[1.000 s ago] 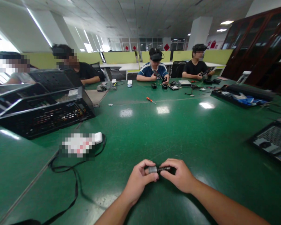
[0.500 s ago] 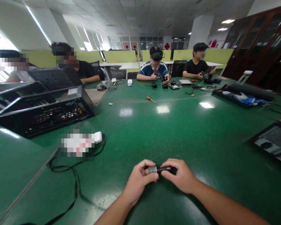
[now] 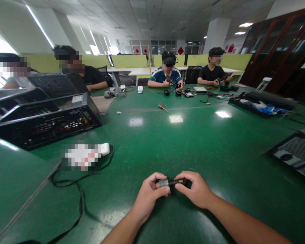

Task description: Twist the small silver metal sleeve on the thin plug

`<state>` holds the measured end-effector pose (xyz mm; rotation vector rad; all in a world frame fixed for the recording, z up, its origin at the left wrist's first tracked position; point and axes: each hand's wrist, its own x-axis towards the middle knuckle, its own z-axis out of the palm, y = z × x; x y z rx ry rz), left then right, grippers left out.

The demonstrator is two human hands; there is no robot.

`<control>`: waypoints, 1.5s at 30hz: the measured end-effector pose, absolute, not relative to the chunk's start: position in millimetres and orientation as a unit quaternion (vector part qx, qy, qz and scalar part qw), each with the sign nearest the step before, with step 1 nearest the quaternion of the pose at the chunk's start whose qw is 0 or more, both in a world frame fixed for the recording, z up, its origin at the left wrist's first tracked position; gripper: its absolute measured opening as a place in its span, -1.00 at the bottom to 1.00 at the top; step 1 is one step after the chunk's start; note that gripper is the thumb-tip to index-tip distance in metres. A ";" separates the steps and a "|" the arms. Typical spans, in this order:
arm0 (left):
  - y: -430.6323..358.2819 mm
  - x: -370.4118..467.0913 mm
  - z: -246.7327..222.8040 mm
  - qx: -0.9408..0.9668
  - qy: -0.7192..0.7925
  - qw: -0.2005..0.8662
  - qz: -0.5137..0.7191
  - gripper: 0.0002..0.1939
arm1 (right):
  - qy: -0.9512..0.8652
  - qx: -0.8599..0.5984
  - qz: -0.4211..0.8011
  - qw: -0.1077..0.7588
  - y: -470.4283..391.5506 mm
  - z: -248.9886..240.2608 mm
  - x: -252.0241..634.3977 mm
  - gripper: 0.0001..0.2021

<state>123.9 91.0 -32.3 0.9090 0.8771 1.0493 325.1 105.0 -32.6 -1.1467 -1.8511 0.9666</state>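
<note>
Low in the middle of the head view, both my hands grip a small rod-like piece, held level above the green table. It has a wide grey cylinder at its left end and a thinner dark shaft with light marks at its right; its exact kind I cannot make out. Fingers and thumb of my left hand close around the grey cylinder. My right hand pinches the dark shaft, hiding its far end.
An orange-handled screwdriver lies mid-table. Open computer cases stand at left and right. A blurred white item with a black strap lies front left. Several people sit across the table among small parts.
The whole view has shifted slightly. Both hands keep their grip on the grey-and-dark piece, in nearly the same pose.
</note>
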 end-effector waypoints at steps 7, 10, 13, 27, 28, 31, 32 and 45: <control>92.3 123.8 -32.4 0.397 0.393 0.682 0.472 -0.64 | -0.721 -0.445 0.380 0.372 106.2 -33.5 326.0 -0.92; 92.2 124.2 -30.8 0.393 0.397 0.682 0.473 -0.63 | -0.719 -0.446 0.378 0.374 106.1 -33.3 326.1 -0.92; 92.1 124.0 -30.2 0.392 0.400 0.680 0.474 -0.64 | -0.719 -0.446 0.377 0.376 106.1 -34.3 326.3 -0.92; 91.6 125.7 -26.5 0.375 0.393 0.681 0.491 -0.66 | -0.712 -0.449 0.381 0.381 106.4 -31.1 327.2 -0.92; 91.7 125.4 -27.2 0.374 0.392 0.681 0.493 -0.67 | -0.711 -0.450 0.382 0.381 106.2 -31.1 327.1 -0.92; 91.7 124.7 -28.4 0.366 0.395 0.677 0.502 -0.67 | -0.709 -0.455 0.381 0.380 106.4 -31.2 327.0 -0.92; 91.6 124.8 -28.3 0.363 0.397 0.675 0.505 -0.67 | -0.709 -0.457 0.381 0.379 106.6 -31.3 327.0 -0.92; 92.2 125.2 -25.3 0.352 0.413 0.671 0.505 -0.67 | -0.702 -0.455 0.394 0.380 109.8 -32.1 330.8 -0.90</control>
